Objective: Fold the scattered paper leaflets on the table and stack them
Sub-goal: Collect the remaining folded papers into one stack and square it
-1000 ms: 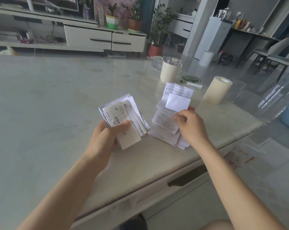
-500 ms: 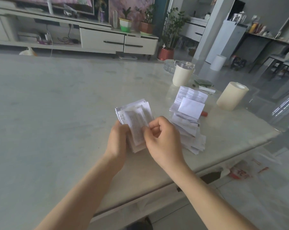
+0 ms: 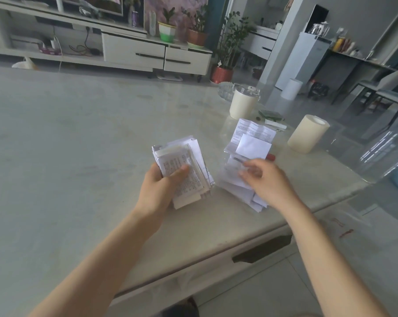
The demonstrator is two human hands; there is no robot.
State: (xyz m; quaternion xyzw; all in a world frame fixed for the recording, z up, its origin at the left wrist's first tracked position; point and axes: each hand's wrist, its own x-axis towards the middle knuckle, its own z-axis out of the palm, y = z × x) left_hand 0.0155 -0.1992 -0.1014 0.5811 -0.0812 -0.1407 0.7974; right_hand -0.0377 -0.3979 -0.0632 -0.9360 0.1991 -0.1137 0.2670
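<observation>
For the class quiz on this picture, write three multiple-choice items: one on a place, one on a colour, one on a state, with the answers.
1. The loose leaflet pile lies where from the held stack? A its right; B its left; C the floor.
2. The plant pot on the floor is: A blue; B red; C black.
3. The left hand: A lies flat; B hangs empty; C grips the stack.
Answers: A, the pile sits right of it; B, the ribbed pot is red; C, the thumb curls over the top leaflet.

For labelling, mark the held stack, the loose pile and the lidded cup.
held stack point(image 3: 174, 162), head view, printed top sheet
loose pile point(image 3: 254, 147), head view, blank top sheet
lidded cup point(image 3: 242, 107), head view, side wall
</observation>
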